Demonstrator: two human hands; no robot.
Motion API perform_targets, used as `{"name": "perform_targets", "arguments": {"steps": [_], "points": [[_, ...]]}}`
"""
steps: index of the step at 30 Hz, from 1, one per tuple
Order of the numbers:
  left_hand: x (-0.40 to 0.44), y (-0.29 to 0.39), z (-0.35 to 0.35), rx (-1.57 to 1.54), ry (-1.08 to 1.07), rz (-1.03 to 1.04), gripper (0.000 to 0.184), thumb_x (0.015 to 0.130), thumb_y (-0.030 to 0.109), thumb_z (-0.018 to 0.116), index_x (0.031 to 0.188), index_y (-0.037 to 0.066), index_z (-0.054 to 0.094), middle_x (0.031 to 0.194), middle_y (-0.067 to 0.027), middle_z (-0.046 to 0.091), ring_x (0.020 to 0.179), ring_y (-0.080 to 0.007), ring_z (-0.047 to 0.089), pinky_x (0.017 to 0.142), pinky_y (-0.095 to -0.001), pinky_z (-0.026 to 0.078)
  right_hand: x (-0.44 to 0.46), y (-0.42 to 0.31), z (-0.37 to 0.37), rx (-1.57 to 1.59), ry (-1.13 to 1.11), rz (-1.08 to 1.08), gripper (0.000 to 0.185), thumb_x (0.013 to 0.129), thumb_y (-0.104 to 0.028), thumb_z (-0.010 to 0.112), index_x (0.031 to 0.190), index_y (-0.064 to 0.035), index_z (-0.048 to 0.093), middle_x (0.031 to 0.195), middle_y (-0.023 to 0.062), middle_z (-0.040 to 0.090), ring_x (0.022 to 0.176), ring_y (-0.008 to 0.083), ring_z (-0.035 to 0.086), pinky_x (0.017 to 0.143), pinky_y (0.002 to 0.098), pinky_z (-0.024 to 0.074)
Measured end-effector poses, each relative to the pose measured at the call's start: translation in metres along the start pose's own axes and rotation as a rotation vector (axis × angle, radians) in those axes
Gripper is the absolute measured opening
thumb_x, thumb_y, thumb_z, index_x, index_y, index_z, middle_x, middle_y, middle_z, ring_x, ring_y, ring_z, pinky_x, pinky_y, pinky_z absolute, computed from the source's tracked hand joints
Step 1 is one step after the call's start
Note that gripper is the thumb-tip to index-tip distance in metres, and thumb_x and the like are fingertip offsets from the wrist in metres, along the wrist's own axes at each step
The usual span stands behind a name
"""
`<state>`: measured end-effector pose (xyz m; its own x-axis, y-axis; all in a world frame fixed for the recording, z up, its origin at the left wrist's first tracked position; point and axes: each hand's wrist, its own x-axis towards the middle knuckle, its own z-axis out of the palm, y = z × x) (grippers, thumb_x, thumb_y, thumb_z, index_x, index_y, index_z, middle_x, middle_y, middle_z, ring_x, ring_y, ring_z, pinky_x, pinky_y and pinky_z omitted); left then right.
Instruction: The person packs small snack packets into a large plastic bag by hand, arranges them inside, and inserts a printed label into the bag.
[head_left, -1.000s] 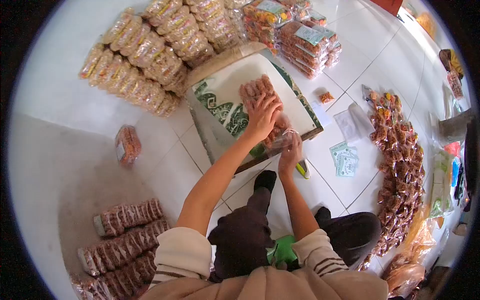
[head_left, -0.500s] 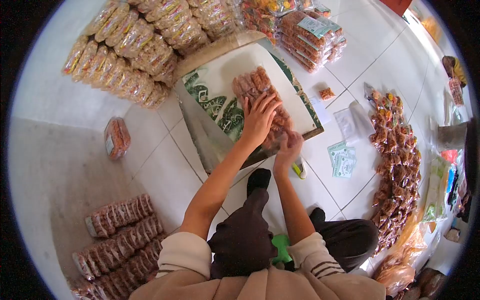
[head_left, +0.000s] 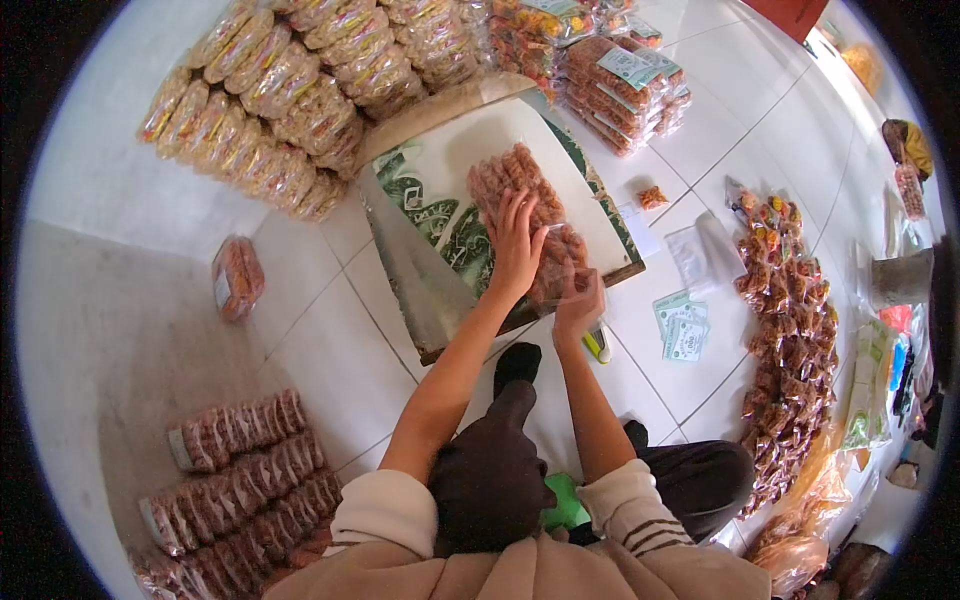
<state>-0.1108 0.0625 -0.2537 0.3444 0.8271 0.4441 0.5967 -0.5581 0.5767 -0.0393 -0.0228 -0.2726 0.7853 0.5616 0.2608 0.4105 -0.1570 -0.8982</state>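
Bag of reddish-brown snack pieces [head_left: 565, 245] lies long-ways on the low box [head_left: 450, 165], to the right of its middle; one end points toward the far edge, the other reaches the near edge, close to the near right corner. My left hand [head_left: 517, 240] rests flat on the bag's middle – fingers extended and slightly apart, pressing from above rather than gripping; my right hand [head_left: 580, 305] is curled in on the clear plastic at the near end, holding it, though exactly where the fingertips sit is hidden. I judge the step in hand to be dressing that end of the bag: one palm steadies the contents while the other hand gathers or folds the loose film. The next move, as I read it, calls for drawing the film snug and flat without crushing the pieces; the left palm should stay light, the right should hold the fold firmly – if it slips, the end could spring loose. On the tiled floor just off the near edge, by my right hand, lies a yellow-green tool [head_left: 598, 345]; printed labels [head_left: 682, 328] and clear plastic sleeves [head_left: 703, 252] lie beyond the right corner.
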Motion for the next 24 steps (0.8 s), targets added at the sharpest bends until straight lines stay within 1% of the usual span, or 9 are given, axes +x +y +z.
{"name": "perform_targets", "arguments": {"steps": [3, 7, 9, 13, 15, 16, 18, 22, 24], "points": [[-0.002, -0.002, 0.005, 0.034, 0.021, -0.055, 0.044, 0.087, 0.022, 0.048, 0.127, 0.008, 0.034, 0.138, -0.0114, 0.023, 0.13, -0.0312, 0.016, 0.1, -0.0591, 0.01, -0.006, 0.002, -0.007, 0.129, -0.004, 0.095, 0.019, 0.077, -0.012, 0.064, 0.07, 0.0005, 0.051, 0.069, 0.0098, 0.058, 0.06, 0.0188, 0.053, 0.058, 0.0318, 0.0426], [-0.001, 0.001, 0.004, -0.026, 0.035, -0.061, 0.048, 0.086, 0.026, 0.051, 0.127, 0.009, 0.033, 0.139, -0.0106, 0.022, 0.13, -0.0317, 0.015, 0.1, -0.0603, 0.009, -0.004, 0.001, -0.014, 0.099, -0.106, 0.147, 0.014, 0.079, -0.011, 0.062, 0.074, 0.0005, 0.055, 0.075, 0.0104, 0.06, 0.065, 0.0183, 0.055, 0.061, 0.0298, 0.0437], [-0.003, 0.005, 0.003, -0.025, 0.032, -0.028, 0.053, 0.081, 0.033, 0.056, 0.127, 0.012, 0.037, 0.139, -0.009, 0.023, 0.129, -0.0352, 0.016, 0.099, -0.0598, 0.01, 0.0, 0.005, -0.008, 0.037, -0.112, 0.012, 0.007, 0.082, -0.007, 0.057, 0.081, -0.0001, 0.058, 0.082, 0.0115, 0.06, 0.073, 0.016, 0.057, 0.061, 0.0279, 0.0441], [-0.003, 0.0, 0.003, 0.083, -0.045, -0.043, 0.056, 0.079, 0.036, 0.058, 0.127, 0.015, 0.039, 0.14, -0.0088, 0.021, 0.129, -0.0352, 0.015, 0.099, -0.059, 0.011, 0.0, 0.011, -0.013, 0.115, -0.193, -0.044, 0.012, 0.084, -0.007, 0.054, 0.092, -0.0003, 0.06, 0.086, 0.0117, 0.06, 0.078, 0.016, 0.057, 0.067, 0.0283, 0.0455], [-0.001, -0.001, 0.004, 0.056, -0.03, -0.003, 0.056, 0.08, 0.032, 0.058, 0.129, 0.018, 0.037, 0.141, -0.0085, 0.018, 0.131, -0.0339, 0.013, 0.097, -0.0635, 0.009, -0.008, 0.01, -0.025, 0.365, -0.168, 0.28, 0.016, 0.085, -0.008, 0.053, 0.097, 0.0009, 0.058, 0.093, 0.0128, 0.06, 0.088, 0.0183, 0.058, 0.078, 0.0285, 0.0447], [-0.001, -0.001, 0.005, 0.05, -0.03, -0.002, 0.056, 0.08, 0.032, 0.058, 0.129, 0.018, 0.037, 0.141, -0.0085, 0.018, 0.131, -0.0339, 0.013, 0.097, -0.0635, 0.009, -0.008, 0.013, -0.025, 0.361, -0.164, 0.278, 0.016, 0.085, -0.008, 0.053, 0.097, 0.0009, 0.058, 0.093, 0.0128, 0.06, 0.088, 0.0183, 0.058, 0.078, 0.0285, 0.0447], [-0.002, -0.001, 0.004, 0.069, -0.041, -0.007, 0.058, 0.078, 0.032, 0.059, 0.13, 0.017, 0.037, 0.141, -0.0078, 0.02, 0.13, -0.0343, 0.014, 0.099, -0.0609, 0.011, -0.008, 0.013, -0.021, 0.397, -0.091, 0.073, 0.022, 0.086, -0.007, 0.05, 0.105, 0.0018, 0.056, 0.105, 0.0133, 0.058, 0.1, 0.0209, 0.055, 0.088, 0.0287, 0.0405], [-0.001, -0.002, -0.002, 0.093, -0.071, 0.062, 0.055, 0.078, 0.033, 0.059, 0.128, 0.017, 0.041, 0.139, -0.0086, 0.026, 0.129, -0.0346, 0.016, 0.102, -0.0545, 0.014, 0.008, 0.008, -0.011, 0.203, -0.212, -0.01, 0.025, 0.086, -0.004, 0.048, 0.11, 0.0014, 0.054, 0.115, 0.0145, 0.054, 0.108, 0.0222, 0.051, 0.091, 0.0294, 0.0389], [0.0, -0.002, -0.003, 0.125, -0.071, 0.062, 0.055, 0.079, 0.033, 0.059, 0.128, 0.018, 0.041, 0.139, -0.0086, 0.026, 0.129, -0.0346, 0.016, 0.101, -0.0555, 0.014, 0.014, 0.007, -0.009, 0.139, -0.26, -0.103, 0.046, 0.077, 0.012, 0.039, 0.119, -0.0058, 0.049, 0.12, 0.0136, 0.05, 0.114, 0.0252, 0.046, 0.093, 0.0321, 0.0378]]}}
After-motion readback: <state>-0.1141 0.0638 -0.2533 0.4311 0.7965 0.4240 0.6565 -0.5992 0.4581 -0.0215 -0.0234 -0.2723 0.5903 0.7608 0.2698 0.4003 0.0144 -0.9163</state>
